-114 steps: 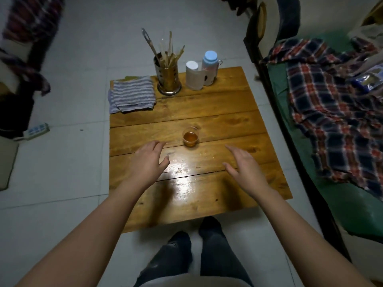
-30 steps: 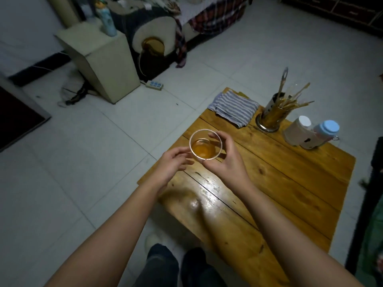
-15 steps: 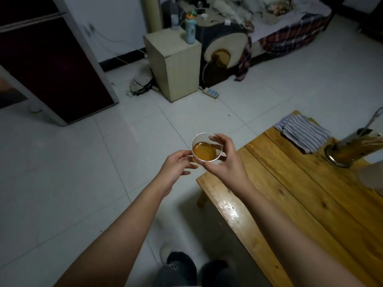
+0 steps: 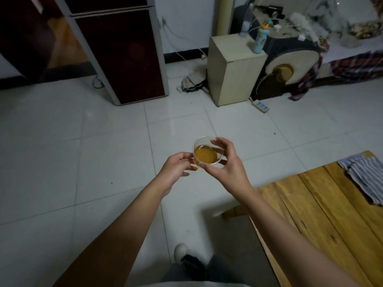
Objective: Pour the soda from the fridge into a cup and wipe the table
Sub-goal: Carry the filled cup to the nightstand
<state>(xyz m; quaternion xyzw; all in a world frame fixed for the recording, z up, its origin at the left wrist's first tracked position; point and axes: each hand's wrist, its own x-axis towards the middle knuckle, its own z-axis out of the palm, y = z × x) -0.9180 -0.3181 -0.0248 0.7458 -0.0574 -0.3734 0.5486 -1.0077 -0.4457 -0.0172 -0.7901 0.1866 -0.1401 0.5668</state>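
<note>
Cup: clear plastic cup (image 4: 208,151), upright, holding amber soda (image 4: 205,155) to roughly half its depth; carried in the air over the white tiled floor (image 4: 93,158), off to the left of the table and well apart from it.
Right hand: right hand (image 4: 227,164) grasping the cup from its right side, thumb hooked at the near rim, fingers curled round the far wall.
Left hand: left hand (image 4: 176,168) at the cup's left side, fingertips meeting the wall near the base; fingers loosely bent, more a steadying touch than a full grasp.
Table: low wooden plank table (image 4: 323,216) at lower right, only its left end in view, boards glossy.
Cloth: striped grey and white cloth (image 4: 366,179) lying on the far corner of the table, partly draped past the edge.
Fridge: dark red two-door fridge (image 4: 122,54) with a grey frame, standing against the far wall at upper left, doors closed.
Cabinet: small cream cabinet (image 4: 232,73) right of the fridge, a blue bottle (image 4: 260,41) on top at its right edge.
Floor items: white power strip (image 4: 260,105) on the tiles just right of the cabinet.
Bed: plaid bedding (image 4: 356,65) at upper right.
Feet: pale shoe (image 4: 180,251) and dark trouser legs at bottom centre.
</note>
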